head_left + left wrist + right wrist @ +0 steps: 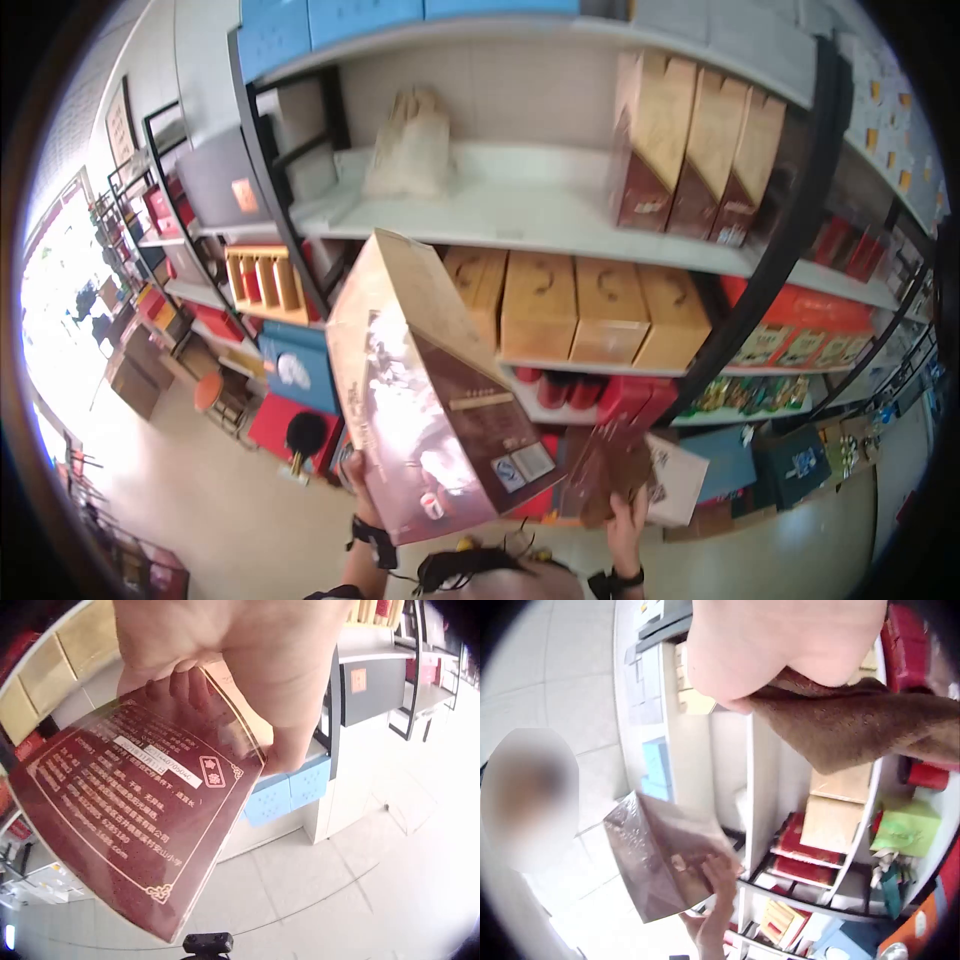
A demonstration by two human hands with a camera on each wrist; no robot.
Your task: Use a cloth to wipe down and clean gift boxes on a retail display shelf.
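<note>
Left hand (358, 485) around box (430, 400), right hand (628, 517) around cloth (606, 465)

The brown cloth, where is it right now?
In the head view the brown cloth sits low, right of centre, gripped by the right hand, beside the big maroon box that the left hand holds up.

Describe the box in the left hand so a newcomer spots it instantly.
Start at the big white shelving unit with black posts. In front of its lower shelves, the left hand holds up a tall box, beside the right hand gripping a brown cloth. Unlike the plain tan boxes shelved behind, it is tilted, off the shelf, with a glossy maroon printed face.
</note>
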